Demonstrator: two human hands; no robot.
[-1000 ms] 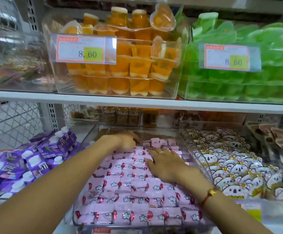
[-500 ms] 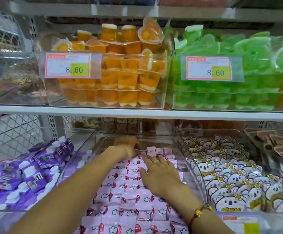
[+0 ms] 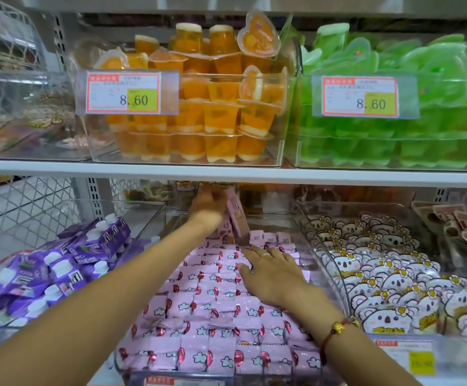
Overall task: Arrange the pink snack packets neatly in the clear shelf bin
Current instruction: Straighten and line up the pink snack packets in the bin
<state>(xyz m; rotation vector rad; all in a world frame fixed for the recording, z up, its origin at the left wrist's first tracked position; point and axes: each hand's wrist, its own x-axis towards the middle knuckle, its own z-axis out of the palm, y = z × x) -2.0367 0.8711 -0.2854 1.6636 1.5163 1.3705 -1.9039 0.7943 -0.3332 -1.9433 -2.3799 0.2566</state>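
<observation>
While the head view looks down at a lower shelf, the clear bin at its middle is packed with rows of pink packets lying flat. The left hand reaches to the back of the bin, raised above the rows, its fingers curled round a small stack of packets that stands tilted on end; the hand is blurred, so the exact grip is hard to read. The right hand lies palm down on the packets near the bin's right wall, fingers straight and spread, grasping nothing. A red cord bracelet with a gold bead sits on the right wrist.

To the left of the bin lie purple pouches with white caps; to the right, a second bin holds koala packets. On the shelf above stand orange jelly cups and green jelly cups, each bin with a price tag reading 8.60.
</observation>
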